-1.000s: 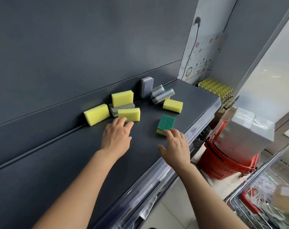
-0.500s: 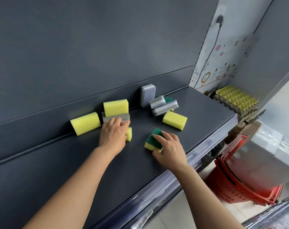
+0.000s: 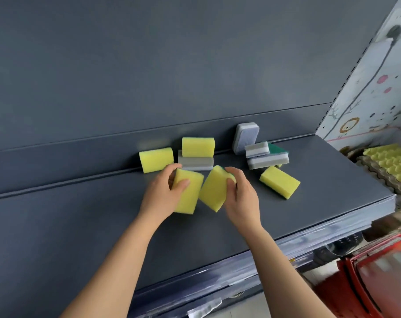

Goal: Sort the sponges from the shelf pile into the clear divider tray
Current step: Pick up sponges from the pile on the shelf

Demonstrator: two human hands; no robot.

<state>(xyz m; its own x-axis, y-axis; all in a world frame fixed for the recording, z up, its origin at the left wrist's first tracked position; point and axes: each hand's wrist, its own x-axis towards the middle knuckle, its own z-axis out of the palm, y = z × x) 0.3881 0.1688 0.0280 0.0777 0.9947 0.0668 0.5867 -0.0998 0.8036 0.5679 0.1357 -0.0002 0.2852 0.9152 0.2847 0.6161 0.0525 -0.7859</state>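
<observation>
Left hand point(image 3: 159, 196): grip holds left sponge point(image 3: 188, 199), thumb across its face.
Right hand point(image 3: 240, 198): grip holds right sponge point(image 3: 212, 191), tilted, at 3 o'clock.
Tip: squeeze lightly and lift both clear of the shelf point(image 3: 91, 226).
Pile point(image 3: 197, 146): 12 o'clock, along the back.
Tray: out of view.

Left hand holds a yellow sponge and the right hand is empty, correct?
Not quite. The left hand does hold a yellow sponge, but the right hand is not empty: the head view shows it gripping a second yellow sponge.
</observation>
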